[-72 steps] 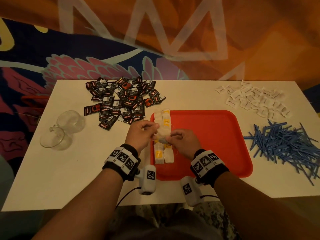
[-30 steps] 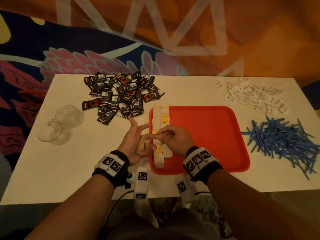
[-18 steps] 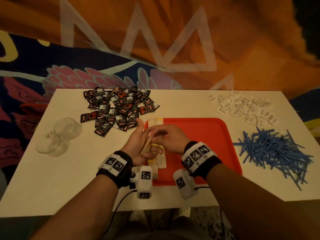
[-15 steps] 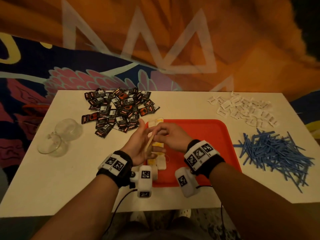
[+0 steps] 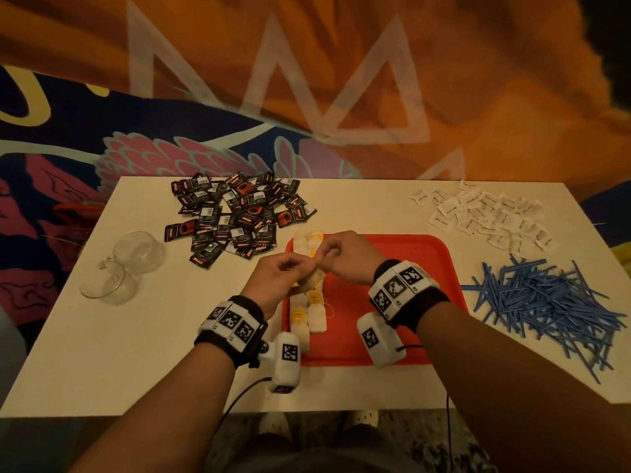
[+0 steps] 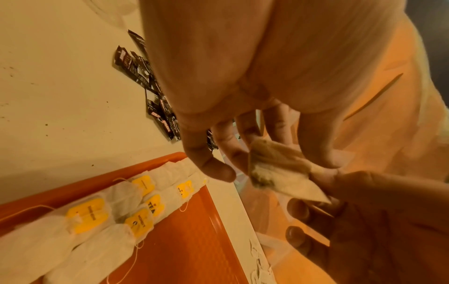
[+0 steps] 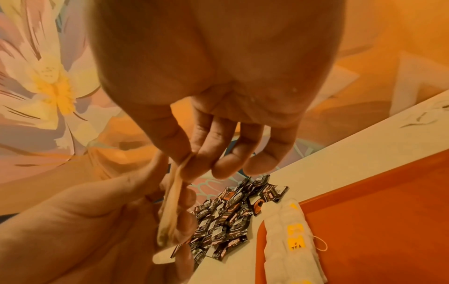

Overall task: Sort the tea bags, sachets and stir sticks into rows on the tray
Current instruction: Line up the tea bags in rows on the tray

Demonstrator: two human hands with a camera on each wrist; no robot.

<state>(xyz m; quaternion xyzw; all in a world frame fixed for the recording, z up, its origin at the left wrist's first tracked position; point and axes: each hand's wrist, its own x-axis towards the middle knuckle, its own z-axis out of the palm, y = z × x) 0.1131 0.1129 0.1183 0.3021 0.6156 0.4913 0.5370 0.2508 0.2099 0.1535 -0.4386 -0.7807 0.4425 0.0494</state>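
Both hands hover over the left side of the red tray. Between them is one pale tea bag. My right hand pinches its top corner with thumb and forefinger. The fingers of my left hand curl round the tea bag lower down, and it lies across them. Two rows of tea bags with yellow tags run along the tray's left edge. A heap of black sachets lies at the back left, white sachets at the back right, and blue stir sticks on the right.
Two clear glass cups lie on the white table at the left. Bare red surface makes up the right two thirds of the tray. The table's front edge is close below my wrists.
The hands have come up off the tea-bag rows. My left palm, flat a moment ago, has curled its fingers round the tea bag that my right hand pinches.
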